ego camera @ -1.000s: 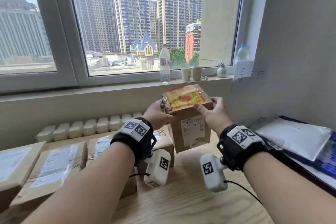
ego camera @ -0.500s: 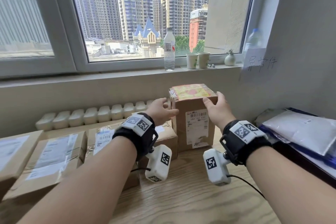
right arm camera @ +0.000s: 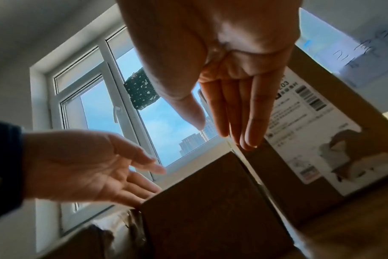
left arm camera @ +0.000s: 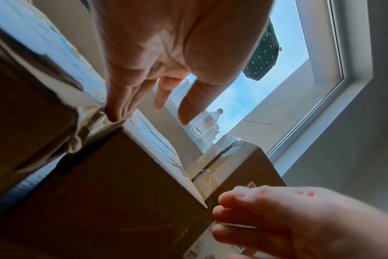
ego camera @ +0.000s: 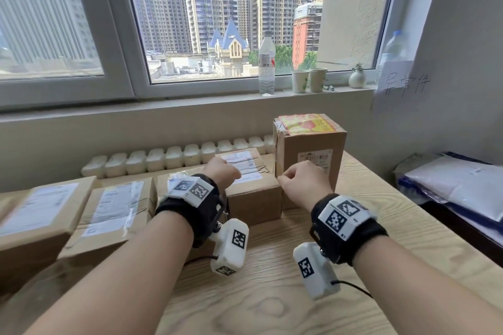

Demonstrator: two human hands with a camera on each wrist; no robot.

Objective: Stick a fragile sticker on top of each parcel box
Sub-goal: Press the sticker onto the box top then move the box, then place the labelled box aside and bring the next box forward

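From the head view I count one parcel finished: the tall box [ego camera: 309, 155] standing on the bench [ego camera: 272, 302] at about one o'clock wears the red-and-yellow fragile sticker [ego camera: 306, 124] flat across its top. My right hand [ego camera: 303, 183] hangs just in front of that box's labelled face, and the wrist views show its fingers straight and together, holding nothing. My left hand [ego camera: 221, 175] floats over the low box [ego camera: 251, 185] at twelve o'clock, right beside the tall one, fingers loosely spread and empty too; whether a fingertip touches the carton I cannot tell. That low box shows only a white shipping label on top, no sticker, and the same goes for the two flat parcels [ego camera: 81, 212] lying at nine to ten o'clock. So I judge the job barely a quarter through, with at least three tops bare. I see no sheet or roll of stickers anywhere in view, so finding the next one comes before anything else.
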